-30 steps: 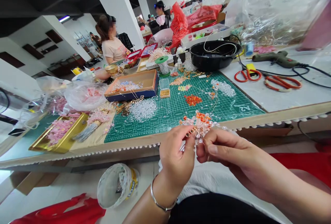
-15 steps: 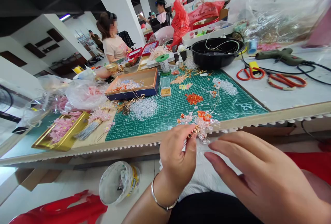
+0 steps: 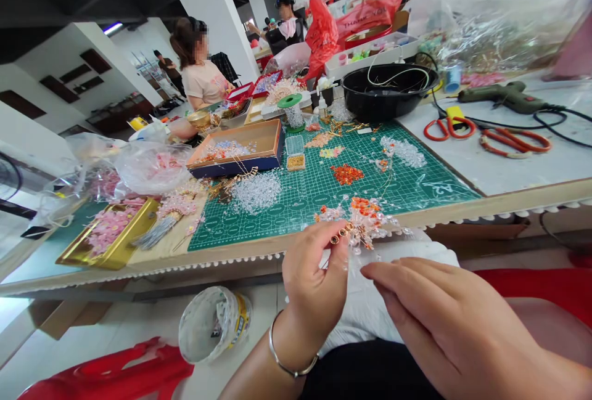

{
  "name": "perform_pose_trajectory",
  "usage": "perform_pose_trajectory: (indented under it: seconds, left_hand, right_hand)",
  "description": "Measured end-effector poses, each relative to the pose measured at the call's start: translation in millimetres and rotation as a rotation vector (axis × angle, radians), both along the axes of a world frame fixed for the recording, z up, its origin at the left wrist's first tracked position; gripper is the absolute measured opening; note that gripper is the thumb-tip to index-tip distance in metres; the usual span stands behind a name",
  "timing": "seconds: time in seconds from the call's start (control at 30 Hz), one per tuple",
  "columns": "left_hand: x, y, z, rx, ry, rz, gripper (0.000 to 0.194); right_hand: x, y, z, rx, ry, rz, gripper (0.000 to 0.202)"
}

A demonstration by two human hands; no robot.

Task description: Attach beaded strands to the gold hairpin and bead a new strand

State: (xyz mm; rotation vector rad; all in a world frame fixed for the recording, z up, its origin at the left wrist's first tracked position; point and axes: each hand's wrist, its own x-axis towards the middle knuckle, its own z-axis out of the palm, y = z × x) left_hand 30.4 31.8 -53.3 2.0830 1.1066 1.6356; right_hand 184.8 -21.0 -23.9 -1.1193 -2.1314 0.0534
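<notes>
Pinched between the thumb and fingers of my left hand (image 3: 312,273) is a beaded ornament (image 3: 367,210), with orange and clear beads on fine stems and small gold rings at its base. It hangs at the table's front edge, above my lap. My right hand (image 3: 444,314) is just right of and below it, thumb and forefinger pressed together. What those fingertips hold, if anything, is too fine to make out. Beyond the ornament, a pile of orange beads (image 3: 346,174) and a heap of clear beads (image 3: 256,192) lie on the green cutting mat (image 3: 296,215).
Right of the mat lie orange-handled scissors (image 3: 448,127), a second pair (image 3: 515,142) and a glue gun (image 3: 509,98). Behind stands a black basin (image 3: 388,95). A cardboard box (image 3: 238,153) and gold tray (image 3: 120,246) are leftward; a bucket (image 3: 203,326) is below. A person (image 3: 201,73) sits across.
My right hand has lowered slightly, and its thumb and forefinger have come together from apart. My left hand keeps hold of the ornament, which has shifted and turned a little.
</notes>
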Motion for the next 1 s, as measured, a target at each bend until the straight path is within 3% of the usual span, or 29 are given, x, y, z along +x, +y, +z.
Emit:
perform_pose_trajectory:
  seconds: [0.2,0.4,0.63,0.7,0.87,1.0]
  left_hand:
    - [-2,-3,2.5,0.01,0.019,-0.02,0.023]
    - [-1,-6,6.7,0.035,0.046,-0.042,0.029]
    - [-5,-5,7.9,0.039,0.04,-0.046,0.023]
    - [-6,-5,8.3,0.033,0.033,-0.04,0.022]
    - [-3,-5,12.5,0.057,0.04,-0.041,0.024]
    - [0,-6,15.3,0.092,0.087,-0.049,0.024]
  right_hand:
    - [3,-9,0.7,0.045,0.009,0.035,0.026]
    - [9,-17,-8.5,0.006,0.015,0.09,0.031]
    - [13,-19,-18.8,0.019,0.104,0.198,0.03]
    - [18,-19,-14.7,-0.023,0.131,0.173,0.024]
    - [20,-5,-2.8,-0.202,0.223,-0.09,0.016]
    - [5,8,-2.4,-0.364,0.246,-0.112,0.015]
